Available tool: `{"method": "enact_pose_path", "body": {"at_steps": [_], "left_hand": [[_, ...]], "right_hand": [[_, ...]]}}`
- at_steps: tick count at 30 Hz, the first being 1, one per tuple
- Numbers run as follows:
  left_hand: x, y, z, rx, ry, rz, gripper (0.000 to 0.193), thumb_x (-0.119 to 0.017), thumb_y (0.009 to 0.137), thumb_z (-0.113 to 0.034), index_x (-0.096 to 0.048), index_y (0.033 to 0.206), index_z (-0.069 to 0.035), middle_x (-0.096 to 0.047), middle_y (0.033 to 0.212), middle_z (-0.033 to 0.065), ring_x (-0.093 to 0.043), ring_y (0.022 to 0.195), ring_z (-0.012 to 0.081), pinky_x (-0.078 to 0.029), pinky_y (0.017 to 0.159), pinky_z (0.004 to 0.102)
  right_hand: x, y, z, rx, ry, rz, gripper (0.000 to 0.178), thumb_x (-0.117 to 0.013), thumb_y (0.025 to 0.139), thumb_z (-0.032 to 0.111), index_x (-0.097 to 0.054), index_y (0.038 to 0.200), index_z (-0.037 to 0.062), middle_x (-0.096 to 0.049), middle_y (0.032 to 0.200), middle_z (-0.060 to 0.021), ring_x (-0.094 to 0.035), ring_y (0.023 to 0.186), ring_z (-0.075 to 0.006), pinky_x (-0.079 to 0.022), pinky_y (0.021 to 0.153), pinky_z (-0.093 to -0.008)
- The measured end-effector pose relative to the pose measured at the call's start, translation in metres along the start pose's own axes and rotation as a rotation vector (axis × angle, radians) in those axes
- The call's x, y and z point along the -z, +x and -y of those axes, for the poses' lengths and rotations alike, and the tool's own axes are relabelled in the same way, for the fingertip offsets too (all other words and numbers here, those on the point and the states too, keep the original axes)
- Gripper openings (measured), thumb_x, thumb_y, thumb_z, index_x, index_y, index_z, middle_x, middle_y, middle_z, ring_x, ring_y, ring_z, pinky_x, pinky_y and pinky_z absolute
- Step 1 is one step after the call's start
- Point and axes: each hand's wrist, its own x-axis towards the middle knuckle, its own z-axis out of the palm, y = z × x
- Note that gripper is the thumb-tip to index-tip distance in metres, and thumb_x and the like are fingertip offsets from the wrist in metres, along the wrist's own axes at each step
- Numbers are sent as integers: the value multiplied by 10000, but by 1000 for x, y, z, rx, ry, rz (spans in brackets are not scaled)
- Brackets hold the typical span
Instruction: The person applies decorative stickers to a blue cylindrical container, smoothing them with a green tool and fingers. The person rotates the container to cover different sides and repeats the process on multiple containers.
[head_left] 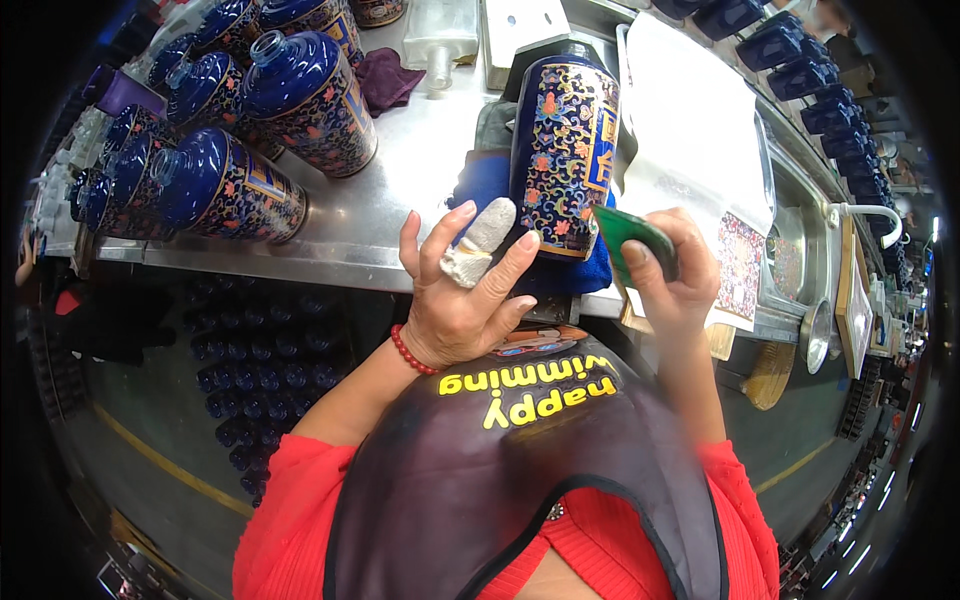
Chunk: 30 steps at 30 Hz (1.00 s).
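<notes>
Bottle rests on blue cloth at the worktop edge, neck away. Your right hand has its grip pinching a green card; your left hand spreads wide. Best steady the bottle, keeping the card's edge light.

Looks like a factory workshop, to judge by the metal bench with look-alike patterned bottles bunched on the bench's left end. Has a sink with a curved white tap to the bench's right, plain blue bottles lined up beyond that, rows of dark bottles below the bench, and a yellow floor line on the bench's near side.
</notes>
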Motion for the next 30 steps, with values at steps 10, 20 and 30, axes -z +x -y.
{"method": "enact_pose_path", "body": {"at_steps": [10, 20, 30], "left_hand": [[0, 6, 4, 67, -55, -8, 582, -600, 971, -515, -655, 1389, -114, -644, 1347, 179, -408, 1371, 350, -82, 1209, 568], [2, 14, 7, 299, -457, -77, 345, -697, 905, -201, -669, 1225, -77, -572, 1416, 251, -427, 1364, 421, -238, 1194, 517], [29, 19, 3, 458, -748, 124, 320, -617, 980, -152, -678, 1266, -23, -452, 1557, 240, -361, 1489, 300, -209, 1222, 435]], "right_hand": [[-9, -7, -13, -330, 196, -99, 212, -698, 996, 184, -639, 1076, -3, -675, 852, -40, -609, 758, -92, -504, 686, -250], [-6, -8, -6, -370, 189, -91, 202, -694, 996, 164, -637, 1083, -9, -668, 888, -38, -598, 781, -81, -501, 705, -241], [-4, -11, 0, -359, 202, -72, 201, -708, 982, 147, -636, 1089, -7, -660, 921, -40, -602, 812, -87, -500, 729, -243]]}}
